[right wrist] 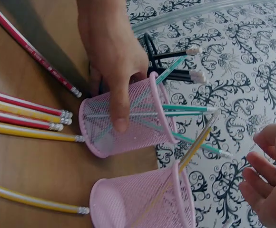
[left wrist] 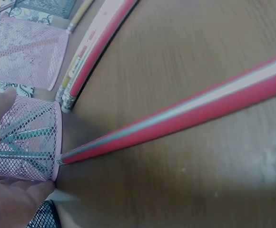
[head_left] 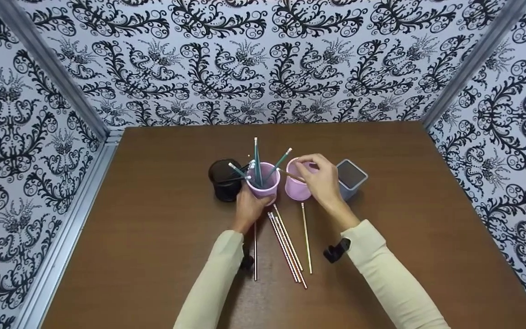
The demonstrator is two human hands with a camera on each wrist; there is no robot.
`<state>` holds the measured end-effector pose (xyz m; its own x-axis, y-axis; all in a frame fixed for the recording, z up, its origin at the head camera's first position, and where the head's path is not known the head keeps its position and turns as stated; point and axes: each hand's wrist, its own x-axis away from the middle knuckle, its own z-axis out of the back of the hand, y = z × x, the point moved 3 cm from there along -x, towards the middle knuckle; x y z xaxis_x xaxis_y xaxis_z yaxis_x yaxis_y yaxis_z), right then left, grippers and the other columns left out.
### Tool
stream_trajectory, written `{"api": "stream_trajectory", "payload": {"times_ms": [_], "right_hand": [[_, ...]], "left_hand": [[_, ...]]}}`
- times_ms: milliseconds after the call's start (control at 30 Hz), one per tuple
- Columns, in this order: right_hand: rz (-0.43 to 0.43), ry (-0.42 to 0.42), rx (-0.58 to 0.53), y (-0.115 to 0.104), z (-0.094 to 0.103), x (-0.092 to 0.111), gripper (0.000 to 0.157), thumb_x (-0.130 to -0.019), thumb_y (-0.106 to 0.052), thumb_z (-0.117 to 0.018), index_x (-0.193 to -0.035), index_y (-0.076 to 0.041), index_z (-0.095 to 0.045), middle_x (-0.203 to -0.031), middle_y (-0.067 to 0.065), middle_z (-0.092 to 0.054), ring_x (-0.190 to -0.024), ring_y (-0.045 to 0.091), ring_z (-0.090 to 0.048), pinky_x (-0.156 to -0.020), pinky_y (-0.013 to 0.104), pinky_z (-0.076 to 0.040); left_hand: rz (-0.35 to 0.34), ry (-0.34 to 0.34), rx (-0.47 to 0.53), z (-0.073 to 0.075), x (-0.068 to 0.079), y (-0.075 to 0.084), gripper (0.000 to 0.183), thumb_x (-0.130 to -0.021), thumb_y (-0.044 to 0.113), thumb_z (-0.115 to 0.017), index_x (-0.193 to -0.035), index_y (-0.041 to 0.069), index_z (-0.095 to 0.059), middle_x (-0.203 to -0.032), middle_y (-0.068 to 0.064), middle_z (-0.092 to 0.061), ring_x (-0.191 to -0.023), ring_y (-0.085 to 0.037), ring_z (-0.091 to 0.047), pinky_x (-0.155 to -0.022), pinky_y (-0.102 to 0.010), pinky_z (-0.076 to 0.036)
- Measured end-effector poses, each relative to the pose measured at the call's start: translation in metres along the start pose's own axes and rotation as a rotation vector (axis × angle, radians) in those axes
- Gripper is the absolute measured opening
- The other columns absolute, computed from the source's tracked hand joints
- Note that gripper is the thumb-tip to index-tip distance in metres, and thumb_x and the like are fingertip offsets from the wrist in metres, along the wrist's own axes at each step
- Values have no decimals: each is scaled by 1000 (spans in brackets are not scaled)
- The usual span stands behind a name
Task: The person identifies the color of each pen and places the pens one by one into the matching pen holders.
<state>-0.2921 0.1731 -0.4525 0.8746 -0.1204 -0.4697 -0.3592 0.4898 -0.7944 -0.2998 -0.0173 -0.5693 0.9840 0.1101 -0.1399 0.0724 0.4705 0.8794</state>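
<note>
My left hand (head_left: 249, 206) grips a pink mesh cup (right wrist: 97, 107) low on its side, with the thumb across the mesh. Several green pencils (head_left: 257, 157) lean inside it, eraser ends up. Just to its right stands a second pink mesh cup (head_left: 297, 192), and a yellow pencil (right wrist: 198, 141) slants out over its rim. Over that cup is my right hand (head_left: 323, 179), its fingers loosely bent. In the right wrist view, a gap shows between those fingers and the yellow pencil.
On the left stands a black mesh cup (head_left: 227, 194) with black pencils (right wrist: 173, 54). A square grey-blue holder (head_left: 359, 183) is beyond my right hand. Nearer me lie a red pencil (head_left: 255, 256), a bunch of red and yellow pencils (head_left: 287, 249), and a lone yellow pencil (head_left: 307, 242).
</note>
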Motion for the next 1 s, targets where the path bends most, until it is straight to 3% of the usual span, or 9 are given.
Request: {"api": "stream_trajectory", "payload": {"times_ms": [133,333,500,667,800,900,1000], "right_hand": [[21,0,-15,7,3,5,10,-86,-4,-75,-94,0,-76,-102,15,-75,-100,27,-70,-93,28,-52],[50,-20,-23,17,10,15,23,-84,-3,-76,-106,2,-72,-115,17,-72,-114,32,-66,-104,42,-49],[32,-69,-20,30,15,24,39,-83,-5,-78,-120,2,-68,-128,17,-68,-136,38,-52,-119,46,-35],[28,-162,38,43,16,31,60,-81,-10,-80,-136,1,-57,-145,18,-56,-145,38,-40,-123,48,-28],[28,-216,59,53,14,34,73,-79,-10,-82,-144,2,-49,-154,19,-45,-147,38,-36,-123,50,-26],[13,-229,63,59,12,34,78,-78,-10,-82,-146,4,-44,-156,21,-42,-148,39,-34,-123,51,-25],[-10,-227,71,65,9,32,82,-77,-10,-83,-147,5,-42,-156,23,-40,-147,41,-34,-123,52,-25]], "left_hand": [[1,-17,13,1,0,-2,84,-72,20,-88,-140,-2,-44,-129,-24,-65,-121,-38,-62,-107,-47,-48],[12,-25,13,9,11,-4,78,-75,14,-84,-140,-3,-45,-133,-26,-61,-125,-39,-59,-109,-49,-46],[22,-12,-19,18,23,-3,73,-79,12,-80,-140,-8,-47,-134,-29,-60,-126,-41,-59,-109,-49,-46],[-18,67,-38,23,35,2,51,-79,7,-79,-124,-10,-61,-111,-26,-70,-102,-37,-68,-92,-47,-55],[-28,113,-55,23,44,8,36,-78,5,-78,-110,-9,-68,-93,-21,-71,-87,-33,-68,-82,-47,-55],[-23,74,-72,19,48,12,31,-78,7,-78,-105,-7,-70,-82,-15,-72,-76,-26,-68,-75,-41,-56],[0,-21,-76,12,50,14,27,-79,9,-77,-102,-6,-72,-72,-12,-71,-61,-15,-61,-61,-31,-53]]}}
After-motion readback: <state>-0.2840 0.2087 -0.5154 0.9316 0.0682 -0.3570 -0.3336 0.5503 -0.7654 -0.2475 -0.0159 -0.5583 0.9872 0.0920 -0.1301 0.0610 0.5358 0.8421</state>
